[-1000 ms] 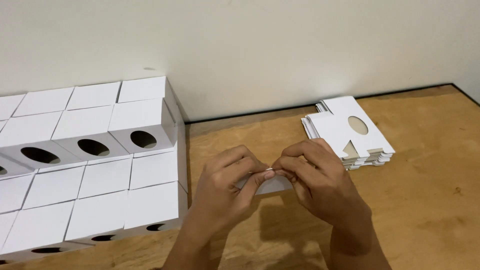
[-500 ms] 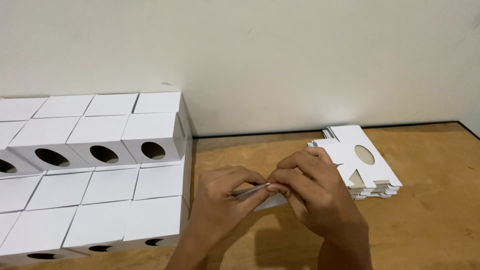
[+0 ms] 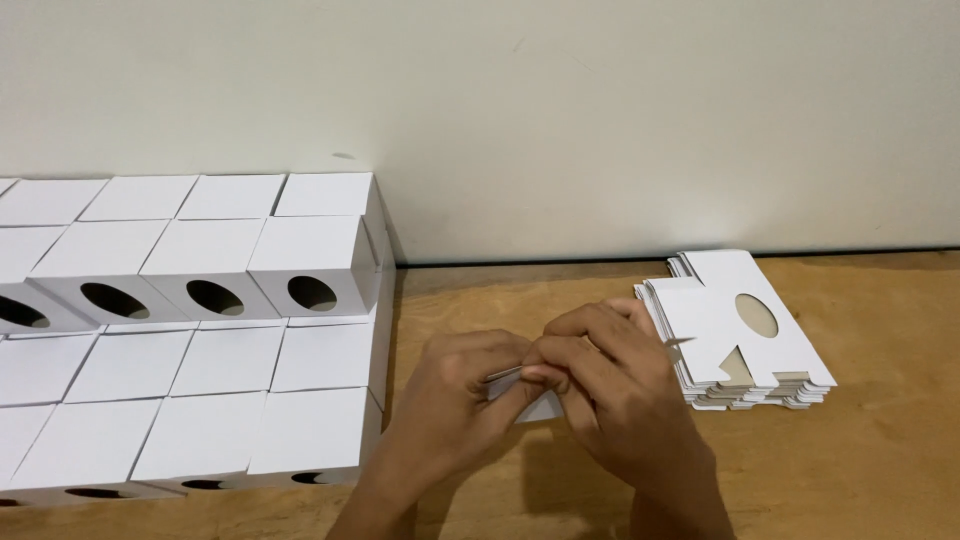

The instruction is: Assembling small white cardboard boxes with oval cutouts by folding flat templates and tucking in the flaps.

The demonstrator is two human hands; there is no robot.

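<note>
Two hands [image 3: 540, 385] over wooden table [image 3: 900, 450], white wall [image 3: 600, 120] behind.

wall [image 3: 560, 110]: plain off-white | table [image 3: 890, 460]: light wood, abuts wall | light: even

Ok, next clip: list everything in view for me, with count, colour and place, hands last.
assembled boxes: many, count runs off frame, white with oval holes in the front faces, stacked in stepped rows on the left
stack of flat box blanks: one stack, sheet count cannot be told, white with an oval cut-out, on the table at right
flat box blank: one, white, held between both hands at centre, mostly hidden
table: one, light brown wood, under everything
wall: one, off-white, behind the table
left hand: one, at centre, fingers pinching the flat box blank
right hand: one, just right of the left hand, fingers on the same blank
</note>
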